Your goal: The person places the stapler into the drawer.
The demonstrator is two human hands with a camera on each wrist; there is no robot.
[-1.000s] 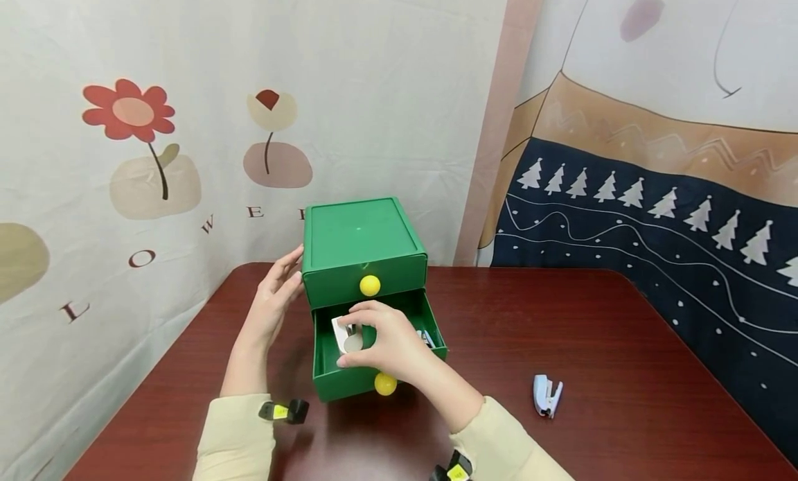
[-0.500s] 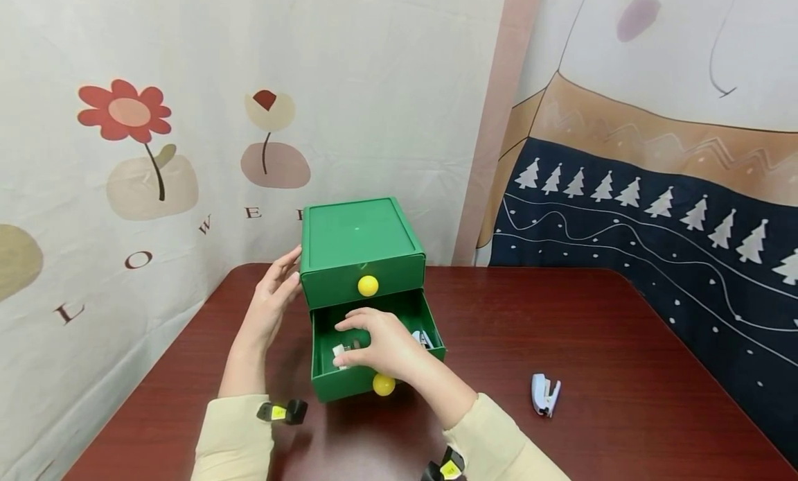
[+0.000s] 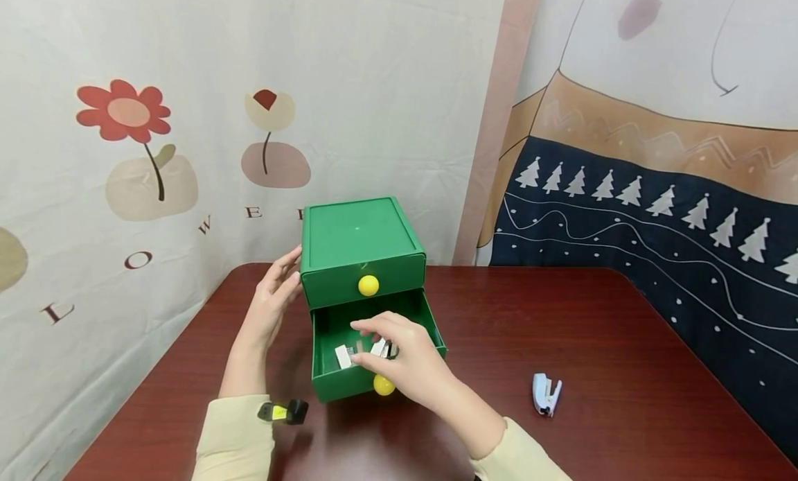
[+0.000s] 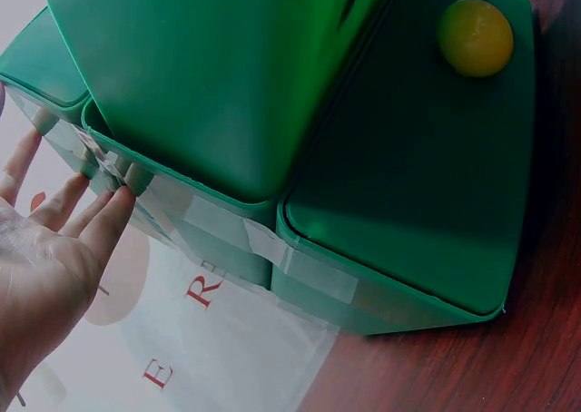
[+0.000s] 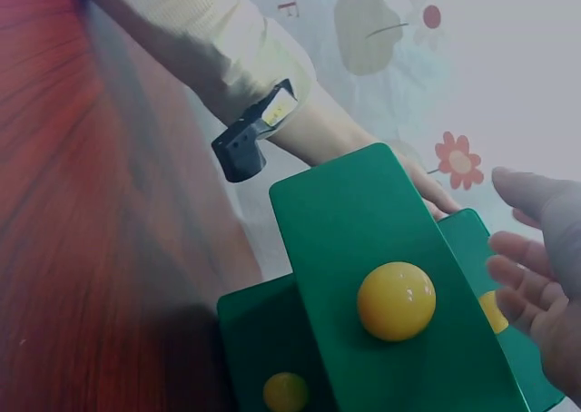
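Observation:
My left hand (image 3: 271,304) rests its fingertips on the left side of the green drawer cabinet (image 3: 358,235); the left wrist view shows its fingers extended against the wall. One drawer (image 3: 327,387) below the top one is pulled out. Over this drawer hovers my right hand (image 3: 405,349), thumb and fingers apart, and the right wrist view shows a gap between them. Inside lies a small white item with a grey part (image 3: 343,357), near the thumb tip. A second white item with dark parts (image 3: 378,347) shows between thumb and fingers, partly hidden by the hand.
A light blue stapler (image 3: 546,395) lies on the dark red table (image 3: 623,342), right of the cabinet. Yellow knobs (image 3: 368,285) stick out from the drawer fronts. A printed cloth (image 3: 386,86) hangs behind the table.
My right hand has let go of the small white item, which now lies in the drawer, and has drawn back to the right. My left hand has stayed at the cabinet's side.

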